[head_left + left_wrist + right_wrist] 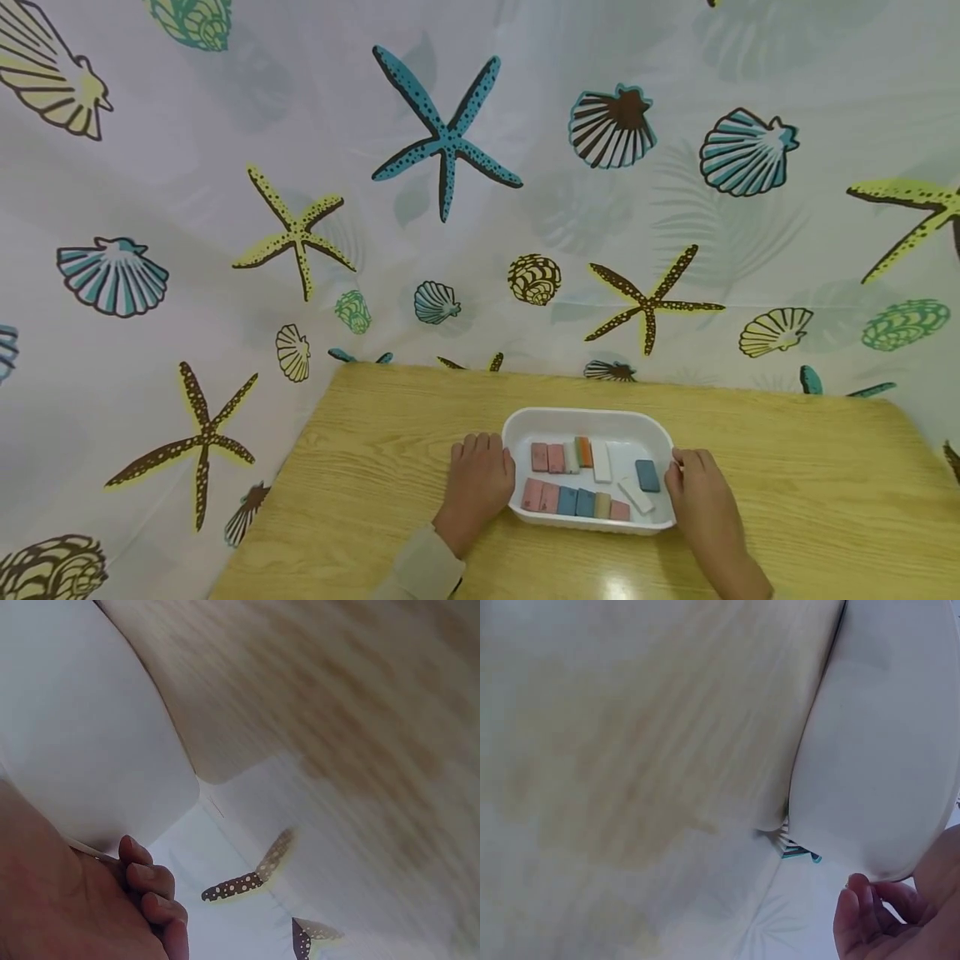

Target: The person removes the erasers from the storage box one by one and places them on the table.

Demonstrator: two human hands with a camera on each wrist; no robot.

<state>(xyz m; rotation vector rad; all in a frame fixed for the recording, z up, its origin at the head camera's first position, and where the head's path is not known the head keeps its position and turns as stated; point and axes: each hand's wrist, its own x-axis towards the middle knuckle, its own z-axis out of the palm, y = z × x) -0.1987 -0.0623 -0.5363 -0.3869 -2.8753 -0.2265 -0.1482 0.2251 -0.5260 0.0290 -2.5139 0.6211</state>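
Note:
A white oval-cornered tray (633, 442) stands on the wooden table, held at both ends. My left hand (480, 479) grips its left rim, and my right hand (705, 500) grips the right rim. Inside lie small blocks that look like erasers, in two rough rows. The back row has pink ones, a pale one, an orange-and-green striped block (583, 452) and a long white block (602, 462). Pink, blue and beige blocks make up the front row. Toward the right lie a separate blue block (647, 476) and a slanted white block (636, 494). Both wrist views show curled fingers at the tray's outer wall (97, 727).
The wood-grain table (405, 433) extends on both sides of the tray. Behind it and along the left hangs a pale curtain (525, 208) printed with starfish and shells. Light reflects off the tabletop near its front.

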